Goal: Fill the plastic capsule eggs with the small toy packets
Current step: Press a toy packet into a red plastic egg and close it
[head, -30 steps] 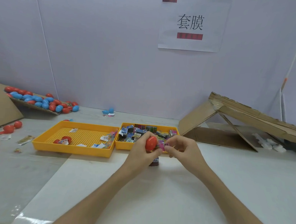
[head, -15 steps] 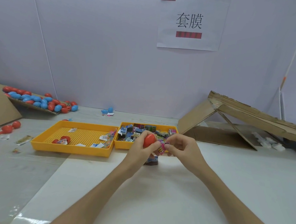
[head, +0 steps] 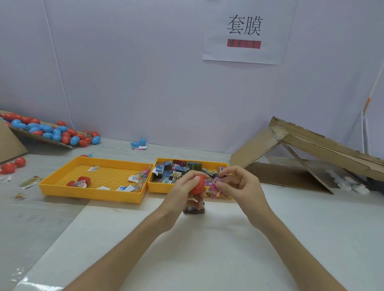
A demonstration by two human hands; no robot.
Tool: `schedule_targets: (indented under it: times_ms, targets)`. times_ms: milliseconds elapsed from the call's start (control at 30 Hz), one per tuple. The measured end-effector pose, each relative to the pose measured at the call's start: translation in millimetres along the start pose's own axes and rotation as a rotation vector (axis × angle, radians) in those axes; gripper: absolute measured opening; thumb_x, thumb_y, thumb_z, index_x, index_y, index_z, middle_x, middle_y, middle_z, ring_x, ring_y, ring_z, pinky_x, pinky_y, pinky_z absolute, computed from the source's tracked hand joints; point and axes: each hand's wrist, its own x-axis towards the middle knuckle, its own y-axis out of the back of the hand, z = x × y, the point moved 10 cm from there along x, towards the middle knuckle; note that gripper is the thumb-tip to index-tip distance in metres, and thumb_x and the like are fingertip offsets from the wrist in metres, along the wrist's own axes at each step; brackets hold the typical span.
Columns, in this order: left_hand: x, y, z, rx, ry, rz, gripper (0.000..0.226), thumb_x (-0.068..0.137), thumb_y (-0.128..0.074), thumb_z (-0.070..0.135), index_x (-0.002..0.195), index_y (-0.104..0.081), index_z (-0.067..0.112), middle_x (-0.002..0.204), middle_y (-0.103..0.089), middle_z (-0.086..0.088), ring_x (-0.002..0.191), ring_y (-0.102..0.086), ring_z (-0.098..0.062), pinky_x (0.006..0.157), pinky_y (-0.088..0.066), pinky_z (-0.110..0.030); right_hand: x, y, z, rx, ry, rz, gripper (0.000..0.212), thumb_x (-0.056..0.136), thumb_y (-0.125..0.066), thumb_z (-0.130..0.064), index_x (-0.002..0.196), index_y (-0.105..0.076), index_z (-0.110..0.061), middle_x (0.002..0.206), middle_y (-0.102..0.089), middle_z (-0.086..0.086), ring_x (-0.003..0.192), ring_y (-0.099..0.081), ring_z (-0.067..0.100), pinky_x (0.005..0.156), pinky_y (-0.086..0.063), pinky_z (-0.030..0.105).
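My left hand (head: 183,190) grips a red capsule egg (head: 198,185) in front of the right yellow tray (head: 160,188). My right hand (head: 240,189) pinches a small pink toy packet (head: 213,190) right beside the egg. That tray holds several small toy packets (head: 178,169). The left yellow tray (head: 56,187) holds an open red capsule (head: 83,181) and a few paper slips. A small dark object (head: 194,210) sits on the table under my left hand, partly hidden.
A pile of red and blue eggs (head: 51,131) lies on cardboard at the back left. Loose red eggs (head: 10,166) and packets lie at the left edge. A cardboard ramp (head: 322,152) stands at the right. A white mat (head: 202,248) covers the near table.
Both hands have stayed in front of the right tray. The pink packet has turned and come down a little next to the red egg.
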Motion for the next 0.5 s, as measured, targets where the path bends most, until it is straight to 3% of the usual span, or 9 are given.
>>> schedule_targets:
  times_ms: [67, 167, 267, 500]
  targets:
    - [0.1, -0.7, -2.1, 0.008, 0.026, -0.003, 0.029, 0.108, -0.040, 0.029, 0.105, -0.067, 0.016, 0.071, -0.054, 0.000, 0.060, -0.055, -0.017, 0.060, -0.051, -0.030, 0.4, 0.3, 0.2, 0.020, -0.007, 0.005, 0.014, 0.083, -0.077, -0.002, 0.090, -0.066, -0.008, 0.078, -0.074, 0.015, 0.069, -0.067, 0.022, 0.064, -0.054, 0.025]
    - [-1.0, -4.2, -1.2, 0.049, 0.034, -0.035, 0.028, 0.099, -0.055, 0.044, 0.094, -0.067, 0.019, 0.069, -0.051, 0.000, 0.058, -0.051, -0.017, 0.058, -0.049, -0.028, -0.9, -3.1, -0.3, 0.011, -0.001, -0.024, 0.008, 0.085, -0.075, -0.004, 0.087, -0.068, -0.003, 0.074, -0.074, 0.011, 0.064, -0.065, 0.016, 0.062, -0.053, 0.023]
    - [-3.8, -7.0, 0.8, 0.093, 0.005, -0.063, 0.013, 0.096, -0.067, 0.030, 0.085, -0.071, 0.024, 0.066, -0.048, -0.004, 0.055, -0.050, -0.017, 0.054, -0.048, -0.024, -2.4, -6.4, -1.5, -0.033, 0.009, -0.047, 0.005, 0.087, -0.075, -0.008, 0.087, -0.070, -0.005, 0.072, -0.073, 0.007, 0.061, -0.062, 0.013, 0.061, -0.050, 0.021]
    - [-4.2, -2.6, -0.4, 0.070, -0.002, -0.039, 0.005, 0.095, -0.069, 0.018, 0.094, -0.072, 0.014, 0.062, -0.051, -0.001, 0.055, -0.051, -0.017, 0.056, -0.048, -0.025, -4.0, -7.7, -6.0, -0.090, 0.019, -0.036, 0.010, 0.085, -0.074, -0.024, 0.088, -0.073, -0.014, 0.071, -0.070, 0.004, 0.060, -0.060, 0.016, 0.059, -0.048, 0.025]
